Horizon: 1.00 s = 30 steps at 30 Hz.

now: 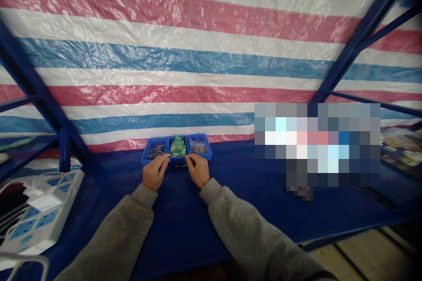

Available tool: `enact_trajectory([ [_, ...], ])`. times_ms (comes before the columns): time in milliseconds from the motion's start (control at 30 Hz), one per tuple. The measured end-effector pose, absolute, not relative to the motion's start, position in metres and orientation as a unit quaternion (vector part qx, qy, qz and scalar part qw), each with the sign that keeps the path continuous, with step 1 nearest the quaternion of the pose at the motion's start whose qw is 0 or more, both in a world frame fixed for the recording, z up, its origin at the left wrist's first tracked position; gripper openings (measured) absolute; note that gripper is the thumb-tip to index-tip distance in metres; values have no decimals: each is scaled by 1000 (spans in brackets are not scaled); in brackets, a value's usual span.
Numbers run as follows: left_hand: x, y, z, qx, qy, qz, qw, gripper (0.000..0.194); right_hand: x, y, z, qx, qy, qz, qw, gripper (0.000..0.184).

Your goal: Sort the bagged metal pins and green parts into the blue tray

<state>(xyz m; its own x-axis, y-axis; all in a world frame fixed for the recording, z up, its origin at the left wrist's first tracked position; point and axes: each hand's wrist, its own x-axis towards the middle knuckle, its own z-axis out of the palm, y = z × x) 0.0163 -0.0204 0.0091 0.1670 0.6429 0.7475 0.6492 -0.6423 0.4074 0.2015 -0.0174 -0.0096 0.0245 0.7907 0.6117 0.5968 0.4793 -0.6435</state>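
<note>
My left hand (154, 173) is in a pinch just in front of the left blue bin (144, 156), which holds thin metal pieces like screws or nails (157, 152). What its fingertips hold, if anything, is too small to tell. Opposite it, my right hand (199, 170) also pinches, near the front of the right blue bin (209, 153) with grey translucent pieces (198, 145); its fingertips' content is unclear too. Between the hands stands the middle blue bin (178, 158) of green packets (178, 145). A few thin dark pieces (180, 167) show below it.
The bins stand on a dark blue table (184, 228) against a striped plastic sheet (198, 66). White power strips (49, 219) with cables lie at the left. Blue metal posts (359, 44) frame both sides. A pixelated patch hides part of the right side.
</note>
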Motion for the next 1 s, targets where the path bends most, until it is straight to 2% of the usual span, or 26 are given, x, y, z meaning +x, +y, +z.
enact_trajectory([
  [133, -5, -6, 16, -760, -422, -475, 135, 26, 201, -17, -14, -546, -710, 79, 438, 16],
  [267, -11, 1, 24, -754, -474, -420, 176, 30, 200, -18, -19, -569, -731, 69, 372, 10],
  [433, 9, -5, 9, -856, -410, -291, 118, 26, 201, -16, -18, -584, -718, 74, 372, 10],
  [633, 25, -4, -14, -840, -525, -122, 65, 25, 201, -17, -16, -579, -712, 88, 389, 11],
  [800, 24, -2, -15, -824, -556, -98, 51, 24, 200, -17, -17, -577, -714, 79, 388, 11],
  [1000, 26, -5, -17, -835, -534, -98, 86, 25, 201, -17, -17, -568, -719, 77, 393, 12],
])
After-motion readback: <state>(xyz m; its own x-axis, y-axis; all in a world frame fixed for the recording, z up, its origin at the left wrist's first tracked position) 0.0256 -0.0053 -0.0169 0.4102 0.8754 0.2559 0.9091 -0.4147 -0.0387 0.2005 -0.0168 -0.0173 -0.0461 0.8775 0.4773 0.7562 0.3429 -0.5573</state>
